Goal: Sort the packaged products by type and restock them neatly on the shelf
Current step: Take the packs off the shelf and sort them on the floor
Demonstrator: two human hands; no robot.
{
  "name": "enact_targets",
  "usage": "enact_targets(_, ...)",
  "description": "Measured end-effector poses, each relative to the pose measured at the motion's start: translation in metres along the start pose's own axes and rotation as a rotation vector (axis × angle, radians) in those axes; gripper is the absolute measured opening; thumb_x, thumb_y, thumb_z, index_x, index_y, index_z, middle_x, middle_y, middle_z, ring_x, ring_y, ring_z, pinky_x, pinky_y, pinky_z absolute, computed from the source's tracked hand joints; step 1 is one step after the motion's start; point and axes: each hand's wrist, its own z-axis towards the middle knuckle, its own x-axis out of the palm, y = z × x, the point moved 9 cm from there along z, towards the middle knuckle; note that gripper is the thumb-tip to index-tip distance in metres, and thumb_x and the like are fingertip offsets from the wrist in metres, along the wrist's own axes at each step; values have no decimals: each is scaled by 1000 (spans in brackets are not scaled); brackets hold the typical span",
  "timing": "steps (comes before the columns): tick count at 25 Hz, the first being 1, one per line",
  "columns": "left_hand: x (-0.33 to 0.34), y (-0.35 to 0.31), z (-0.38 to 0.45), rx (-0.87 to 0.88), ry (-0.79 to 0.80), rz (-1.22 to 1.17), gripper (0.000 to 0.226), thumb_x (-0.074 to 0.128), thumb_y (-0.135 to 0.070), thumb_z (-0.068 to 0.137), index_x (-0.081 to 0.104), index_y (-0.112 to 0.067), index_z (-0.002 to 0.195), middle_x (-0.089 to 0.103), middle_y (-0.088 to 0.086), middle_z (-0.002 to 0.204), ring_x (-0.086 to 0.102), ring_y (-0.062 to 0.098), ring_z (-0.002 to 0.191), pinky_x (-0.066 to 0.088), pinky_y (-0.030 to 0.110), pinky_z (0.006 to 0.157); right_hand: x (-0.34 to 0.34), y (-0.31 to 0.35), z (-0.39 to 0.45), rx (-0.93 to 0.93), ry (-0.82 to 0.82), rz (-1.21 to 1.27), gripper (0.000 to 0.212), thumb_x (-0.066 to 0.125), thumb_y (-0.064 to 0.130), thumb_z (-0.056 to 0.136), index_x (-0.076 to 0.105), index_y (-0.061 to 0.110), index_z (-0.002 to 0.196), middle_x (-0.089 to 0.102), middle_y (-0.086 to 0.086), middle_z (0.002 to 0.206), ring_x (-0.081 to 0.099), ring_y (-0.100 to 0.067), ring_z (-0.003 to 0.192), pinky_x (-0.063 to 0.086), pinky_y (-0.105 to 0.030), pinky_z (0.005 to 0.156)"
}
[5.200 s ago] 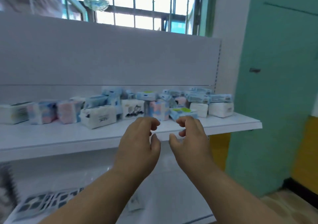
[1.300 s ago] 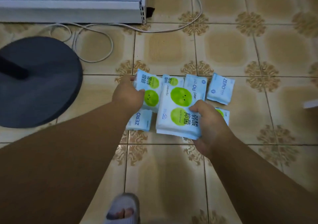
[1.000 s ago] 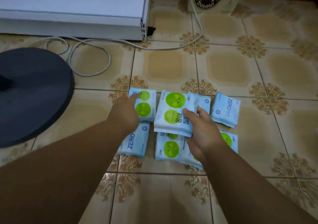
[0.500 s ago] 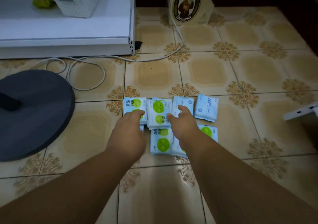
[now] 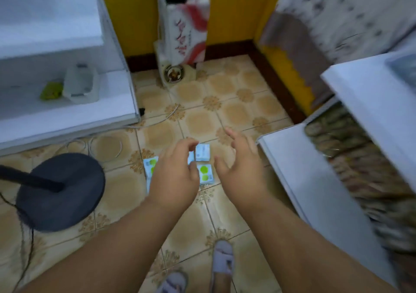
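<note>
Several small packets [image 5: 203, 172] are seen lying flat on the tiled floor [image 5: 198, 121], close together near the middle of the view. They are pale blue and white; two of them carry round green spots, and one at the upper right is plain blue-white with print too blurred to be read. Their full number cannot be told, because most of the group is covered by the left hand.

At the far left, white shelf boards [image 5: 67, 114] are seen, with a white basket [image 5: 81, 85] and a small green thing [image 5: 51, 91] resting on the lower board. Below them a dark round stand base [image 5: 60, 191] sits on the floor, its pole cut off by the left edge, and a pale cable [image 5: 105, 145] is looped near it.

The left hand [image 5: 174, 175] is held above the packets with fingers loosely curved; nothing is grasped in it. Just to its right, the right hand [image 5: 242, 167] is held above the floor with fingers spread and relaxed, also empty.

At the top centre a tall white and red carton [image 5: 184, 22] stands against a yellow wall [image 5: 234, 11]; its print is smeared by motion blur. At the bottom, two pale slippers [image 5: 221, 259] are partly cut off by the frame. At the right, more white shelf boards [image 5: 315, 180] are seen, with blurred goods behind them that cannot be made out.
</note>
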Motion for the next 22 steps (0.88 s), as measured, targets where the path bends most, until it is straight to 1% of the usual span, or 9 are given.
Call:
enact_targets(2, -33, -81, -15, 101, 25, -105, 41, 56, -8, 86, 54, -28, 121, 52, -18, 106, 51, 8, 102, 43, 28, 89, -83, 46, -35, -6, -135, -50, 56, 62, 23, 90, 41, 37, 139, 41, 15, 133, 45, 0, 118, 43, -23, 92)
enact_targets(5, -49, -193, -45, 293, 119, -198, 37, 56, -10, 87, 53, -29, 119, 53, -18, 105, 51, 5, 95, 46, 27, 85, -201, 78, -106, 45, -411, -81, 51, 64, 21, 88, 47, 30, 136, 43, 12, 129, 48, -1, 115, 39, -18, 93)
enact_targets(7, -56, -283, -80, 486, 171, -279, 36, 57, -9, 86, 55, -27, 117, 54, -17, 103, 54, 6, 94, 48, 29, 84, -286, 92, -171, 74, -628, -105, 48, 66, 20, 86, 51, 27, 132, 44, 13, 123, 51, -5, 113, 44, -26, 99)
enact_targets(9, -68, -368, -118, 672, 202, -355, 36, 59, -7, 84, 56, -27, 114, 57, -16, 101, 56, 6, 92, 49, 28, 83, -361, 113, -230, 65, -826, -169, 46, 66, 19, 83, 55, 26, 127, 44, 13, 119, 54, -10, 112, 47, -37, 99)
enact_targets(10, -72, -407, -138, 752, 205, -389, 36, 60, -7, 84, 57, -27, 113, 59, -16, 100, 57, 6, 90, 49, 27, 82, -396, 118, -261, 67, -912, -192, 45, 65, 20, 82, 56, 26, 125, 44, 12, 118, 55, -11, 112, 47, -38, 99)
enact_targets(12, -66, -484, -192, 874, 249, -467, 35, 60, -6, 84, 56, -25, 113, 61, -13, 98, 57, 7, 86, 46, 27, 80, -464, 116, -334, 118, -1052, -239, 43, 65, 21, 85, 54, 29, 126, 42, 13, 118, 51, -7, 112, 45, -30, 97)
enact_targets(15, -51, -560, -276, 1017, 344, -542, 35, 61, -6, 84, 56, -26, 112, 61, -13, 98, 55, 5, 86, 42, 23, 79, -529, 100, -424, 201, -1186, -306, 42, 64, 24, 89, 50, 33, 128, 40, 17, 119, 47, -2, 111, 41, -22, 90)
enact_targets(19, -10, -639, -381, 1095, 448, -623, 34, 59, -11, 87, 53, -33, 112, 59, -19, 101, 53, -3, 91, 37, 19, 77, -598, 66, -524, 253, -1251, -324, 41, 63, 25, 91, 49, 34, 128, 40, 19, 120, 46, -3, 116, 46, -28, 93)
enact_targets(22, 15, -693, -444, 1144, 502, -669, 35, 57, -14, 89, 50, -39, 112, 57, -22, 102, 52, -6, 94, 37, 10, 72, -645, 41, -575, 248, -1292, -358, 42, 65, 24, 90, 50, 35, 128, 39, 21, 119, 46, 0, 113, 45, -23, 94)
